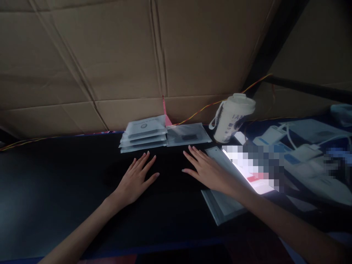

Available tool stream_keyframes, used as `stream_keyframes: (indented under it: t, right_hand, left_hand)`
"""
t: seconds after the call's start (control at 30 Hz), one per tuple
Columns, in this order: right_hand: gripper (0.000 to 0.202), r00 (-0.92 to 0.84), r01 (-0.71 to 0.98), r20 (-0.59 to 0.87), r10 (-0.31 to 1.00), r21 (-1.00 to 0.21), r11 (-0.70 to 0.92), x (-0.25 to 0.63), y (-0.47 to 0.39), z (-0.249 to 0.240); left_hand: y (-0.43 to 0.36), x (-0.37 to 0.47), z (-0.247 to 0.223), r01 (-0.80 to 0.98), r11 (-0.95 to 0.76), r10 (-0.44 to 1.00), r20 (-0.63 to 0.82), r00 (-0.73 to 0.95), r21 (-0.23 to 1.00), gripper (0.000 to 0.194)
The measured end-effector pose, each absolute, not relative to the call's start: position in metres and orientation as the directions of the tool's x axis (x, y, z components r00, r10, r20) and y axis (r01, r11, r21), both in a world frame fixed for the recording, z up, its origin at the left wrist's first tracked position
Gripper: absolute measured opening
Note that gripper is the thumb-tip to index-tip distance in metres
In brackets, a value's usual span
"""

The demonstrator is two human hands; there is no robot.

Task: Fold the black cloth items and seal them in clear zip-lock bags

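My left hand (135, 180) lies palm down on the black table (68, 183), fingers spread, holding nothing. To its right, my right hand (205, 169) is also palm down with fingers apart and nothing in it. Just beyond my left fingertips is a stack of several frosted zip bags (144, 128). A flat translucent bag (188, 134) lies beside the stack, beyond my right hand. Under my right wrist and forearm, other clear bags (224, 205) stick out on both sides.
A white lidded cup (233, 118) with a strap stands at the back right. Near my right forearm glows a partly blurred screen (257, 179). White devices with cables (299, 152) crowd the far right. Cardboard (110, 55) rises behind the table, with a red-yellow wire (202, 110) before it.
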State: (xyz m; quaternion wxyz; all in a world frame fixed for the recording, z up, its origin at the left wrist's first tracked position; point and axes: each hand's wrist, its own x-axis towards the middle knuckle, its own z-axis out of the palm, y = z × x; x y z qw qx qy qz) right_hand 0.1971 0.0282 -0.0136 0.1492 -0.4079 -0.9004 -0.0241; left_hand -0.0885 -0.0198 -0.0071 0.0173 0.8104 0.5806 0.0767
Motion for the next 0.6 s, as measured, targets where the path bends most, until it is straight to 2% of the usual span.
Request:
stream_keyframes:
  t: [0.23,0.4,0.5,0.6]
  right_hand:
    - [0.063,-0.619,0.735,0.300,0.725,-0.104,0.670,0.197,0.027,-0.014]
    - [0.065,-0.628,0.731,0.295,0.720,-0.094,0.676,0.197,0.027,-0.016]
    - [0.065,-0.629,0.726,0.305,0.716,-0.099,0.680,0.198,0.028,-0.019]
    - [0.064,-0.623,0.725,0.314,0.717,-0.113,0.679,0.198,0.028,-0.020]
  left_hand:
    - [-0.022,-0.086,-0.004,0.951,-0.277,0.960,0.080,0.268,0.140,0.065]
    - [-0.021,-0.093,0.003,0.908,-0.286,0.958,0.097,0.269,0.306,0.056]
    - [-0.022,-0.111,0.009,0.884,-0.230,0.965,0.216,0.151,0.407,0.047]
    - [-0.029,-0.141,0.015,0.926,-0.081,0.947,0.318,-0.044,0.370,0.049]
